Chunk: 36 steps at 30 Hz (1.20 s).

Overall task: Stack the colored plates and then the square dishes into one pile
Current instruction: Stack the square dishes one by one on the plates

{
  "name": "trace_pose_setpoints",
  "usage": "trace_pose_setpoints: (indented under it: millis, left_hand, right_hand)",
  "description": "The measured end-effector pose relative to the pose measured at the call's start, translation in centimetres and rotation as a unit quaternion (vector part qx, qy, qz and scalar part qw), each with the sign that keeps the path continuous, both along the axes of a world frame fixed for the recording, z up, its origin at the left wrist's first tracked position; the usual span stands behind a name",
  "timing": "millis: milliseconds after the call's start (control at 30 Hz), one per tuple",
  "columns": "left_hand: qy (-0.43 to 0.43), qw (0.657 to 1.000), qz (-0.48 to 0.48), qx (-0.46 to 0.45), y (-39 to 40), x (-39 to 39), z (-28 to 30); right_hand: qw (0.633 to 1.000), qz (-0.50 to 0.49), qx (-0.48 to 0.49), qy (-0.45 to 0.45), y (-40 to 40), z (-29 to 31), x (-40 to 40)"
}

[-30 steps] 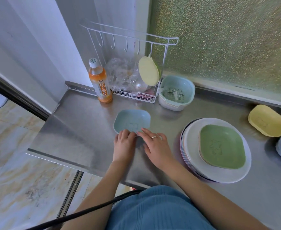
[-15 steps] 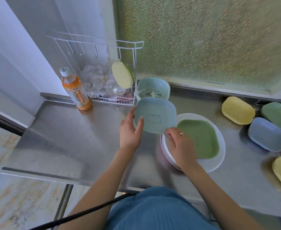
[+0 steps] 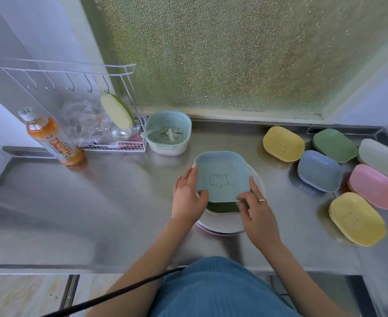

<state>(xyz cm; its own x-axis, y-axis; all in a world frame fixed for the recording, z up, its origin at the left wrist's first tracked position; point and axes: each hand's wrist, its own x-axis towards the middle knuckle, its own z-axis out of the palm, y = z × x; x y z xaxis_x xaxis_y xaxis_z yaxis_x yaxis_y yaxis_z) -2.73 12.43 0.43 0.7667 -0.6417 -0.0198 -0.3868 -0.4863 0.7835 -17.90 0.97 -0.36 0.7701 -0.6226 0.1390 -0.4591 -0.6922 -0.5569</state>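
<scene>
Head view. The left hand (image 3: 188, 197) and the right hand (image 3: 256, 213) are apart, each clamped on one side of the light blue square dish (image 3: 221, 177). Left hand: fingers extended along the dish's 9 o'clock edge, thumb hooked over the near corner. Right hand: thumb and fingers pinching the corner at 5 o'clock; a ring is on one finger. Both forearms enter from 6 o'clock.

Markings: a bear outline is embossed in the centre of the held dish. The orange drink bottle (image 3: 51, 138), at 9 o'clock from the hands, carries a label with print that is too small to read.

The held dish sits over the green square dish (image 3: 220, 207), of which only the near edge shows. The green dish rests on the stack of round plates (image 3: 220, 225); the top plate is white and a pink rim shows underneath. Whether the blue dish touches the green one cannot be told.

At 2 to 3 o'clock from the hands, six further square dishes (image 3: 348, 170) lie upside down on the steel worktop (image 3: 97, 202): two yellow, one green, one blue, one pink, one pale. At 11 o'clock stand a teal strainer bowl (image 3: 169, 133) and a white wire rack (image 3: 115, 143).
</scene>
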Motion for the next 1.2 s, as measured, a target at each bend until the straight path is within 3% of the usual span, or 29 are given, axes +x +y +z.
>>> trace_pose_setpoints:
  millis: [200,333,533,667,733,800,933,1200]
  left_hand:
    - [-0.021,0.999,-0.020,0.039,-0.5,-1.4,-1.0]
    - [-0.005,0.998,-0.016,0.057,-0.8,-1.7,-1.1]
    - [-0.001,0.992,-0.039,0.123,-1.6,-1.8,-2.1]
    - [0.011,0.993,-0.036,0.111,-1.6,-1.8,-2.4]
    - [0.042,0.996,0.005,0.085,-1.4,-1.6,-2.6]
    - [0.126,0.988,0.079,0.051,-0.8,-1.0,-2.7]
    - [0.286,0.951,0.099,-0.058,-0.4,0.1,-3.4]
    - [0.303,0.950,0.061,-0.048,-1.8,0.4,-3.6]
  right_hand:
    - [0.999,0.040,-0.008,0.016,-1.0,-0.1,-1.5]
    - [0.998,0.005,0.057,-0.017,-1.6,0.2,-0.8]
    - [0.989,-0.042,0.130,0.052,-2.3,-0.3,2.4]
    - [0.988,-0.049,0.138,0.041,-2.2,-0.5,2.7]
    - [0.988,-0.064,0.136,0.027,-2.6,-1.0,2.5]
    - [0.977,-0.127,0.169,0.035,-2.8,-1.3,1.8]
    - [0.923,-0.199,0.329,-0.009,-2.3,-1.7,-0.1]
    - [0.880,-0.268,0.387,-0.061,-2.6,-1.5,-0.4]
